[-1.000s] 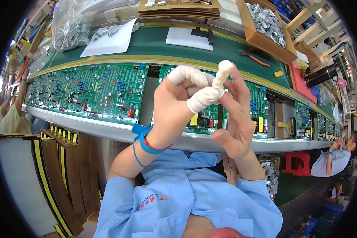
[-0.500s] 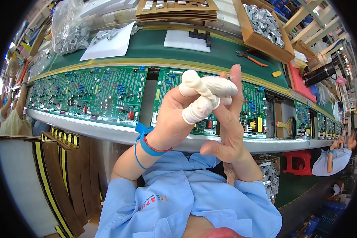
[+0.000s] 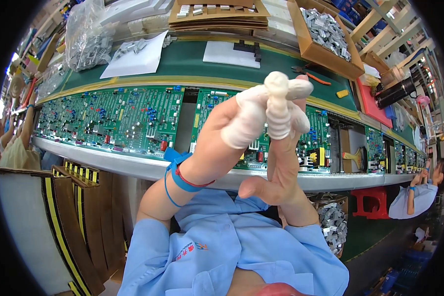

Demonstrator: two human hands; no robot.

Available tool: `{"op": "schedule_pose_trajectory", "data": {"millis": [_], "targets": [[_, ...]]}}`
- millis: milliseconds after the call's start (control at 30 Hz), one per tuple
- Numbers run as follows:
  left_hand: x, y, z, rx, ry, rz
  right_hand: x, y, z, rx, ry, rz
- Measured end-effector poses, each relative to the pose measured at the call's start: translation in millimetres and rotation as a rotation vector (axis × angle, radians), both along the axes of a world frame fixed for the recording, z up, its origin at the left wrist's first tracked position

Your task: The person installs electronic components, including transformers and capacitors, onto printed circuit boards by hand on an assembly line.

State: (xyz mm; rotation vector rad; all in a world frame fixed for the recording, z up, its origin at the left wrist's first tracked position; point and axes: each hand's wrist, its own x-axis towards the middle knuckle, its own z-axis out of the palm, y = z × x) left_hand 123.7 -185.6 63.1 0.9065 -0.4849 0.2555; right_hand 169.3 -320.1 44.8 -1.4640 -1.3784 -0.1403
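In front of my chest my two hands meet above the circuit boards. My left hand (image 3: 219,133), with white finger cots on its thumb and fingers and a blue strap round its wrist, is closed around a white finger cot (image 3: 278,116) on the index finger of my right hand (image 3: 283,172). That cot has rolled rings near its base. The right thumb is bare and stretched out to the side. The other right fingers are partly hidden behind the left hand's fingers. Below lie green circuit boards (image 3: 108,116) full of small parts, along the metal-edged line.
Beyond the boards, a green bench carries a white sheet (image 3: 138,56) with metal pieces, orange-handled pliers (image 3: 315,76) and a cardboard box (image 3: 306,42) of metal parts. A yellow-handled brush (image 3: 350,156) lies to the right. Another person (image 3: 412,197) sits far right near a red stool (image 3: 371,202).
Both hands have shifted slightly. The right index finger now points upward with the cot pulled further down it, and the left fingers have spread around it.
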Motion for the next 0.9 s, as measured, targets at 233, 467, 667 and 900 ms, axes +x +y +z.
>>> {"op": "schedule_pose_trajectory", "data": {"millis": [233,467,667,900], "targets": [[-3,-18,-12,0.052,-0.023,0.164,-1,6,6,0.094,-0.001,-0.131],[-7,-2,4,0.074,0.077,0.197,8,8,13,0.038,0.0,-0.037],[11,-11,-13,0.146,-0.039,0.236,2,17,-4,0.128,0.11,-0.031],[8,-6,-1,0.389,-0.021,0.381,-4,19,-5,0.186,0.403,0.097]]}}
